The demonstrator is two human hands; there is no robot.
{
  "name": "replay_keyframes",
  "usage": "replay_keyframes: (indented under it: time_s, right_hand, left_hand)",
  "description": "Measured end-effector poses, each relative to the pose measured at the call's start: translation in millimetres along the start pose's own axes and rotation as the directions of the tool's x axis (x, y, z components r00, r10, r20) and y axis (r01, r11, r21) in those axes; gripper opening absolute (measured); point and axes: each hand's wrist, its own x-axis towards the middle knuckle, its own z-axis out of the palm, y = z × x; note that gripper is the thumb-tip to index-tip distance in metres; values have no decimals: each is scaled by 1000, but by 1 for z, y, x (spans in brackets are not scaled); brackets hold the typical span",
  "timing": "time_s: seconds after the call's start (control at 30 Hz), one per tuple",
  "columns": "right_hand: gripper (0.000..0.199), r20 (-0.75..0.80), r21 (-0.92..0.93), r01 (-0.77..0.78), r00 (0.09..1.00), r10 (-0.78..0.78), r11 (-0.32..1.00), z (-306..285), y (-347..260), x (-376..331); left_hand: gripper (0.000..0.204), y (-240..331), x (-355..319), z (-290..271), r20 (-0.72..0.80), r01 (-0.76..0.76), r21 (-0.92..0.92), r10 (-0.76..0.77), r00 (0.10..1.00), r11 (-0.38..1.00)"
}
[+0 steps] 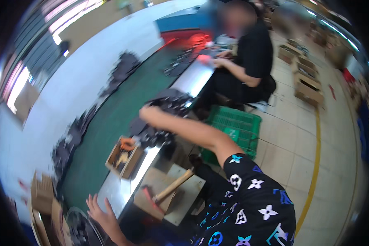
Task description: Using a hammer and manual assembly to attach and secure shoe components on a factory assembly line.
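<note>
My right arm stretches out over the bench, and my right hand (148, 113) is at a heap of dark grey flat pieces (145, 129). Its fingers are blurred and turned away, so whether it grips a piece does not show. Low on the left, my left hand (103, 214) hovers near the bright metal strip (112, 192) at the bench's edge, fingers spread and nothing in them. Between the two stands a small open box (129, 166) with an orange item and small bits inside. A hammer (172, 187) with a wooden handle and red head lies on a brown board (145, 203).
A green belt or bench top (106, 119) runs away along a white wall, with more dark pieces (74, 139) along its far side. A co-worker (250, 53) in black sits farther up. Green crates (238, 127) stand on the tiled floor, cardboard boxes (309, 90) beyond.
</note>
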Motion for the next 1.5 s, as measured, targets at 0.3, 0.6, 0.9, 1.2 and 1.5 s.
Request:
replay_keyframes:
  time_s: [0.3,0.6,0.9,1.2,1.5]
  right_hand:
    - [28,-685,-100,875,285,-671,474,-189,-149,-98]
    - [92,115,482,280,919,-377,830,-39,-112,-249]
    - [25,304,690,-456,887,346,562,4,-38,-396]
    - [33,336,805,-548,738,585,229,0,-26,-440]
    - [26,240,955,-295,809,536,19,-10,-58,-393]
  left_hand:
    - [61,92,15,27,-250,-264,-565,142,958,782]
    - [42,47,-81,46,265,401,-828,-357,896,393]
    - [60,102,-83,124,25,176,-249,-175,984,952]
    - [29,62,122,184,165,-281,160,255,953,946]
    - [10,62,175,191,478,-47,-384,242,844,922]
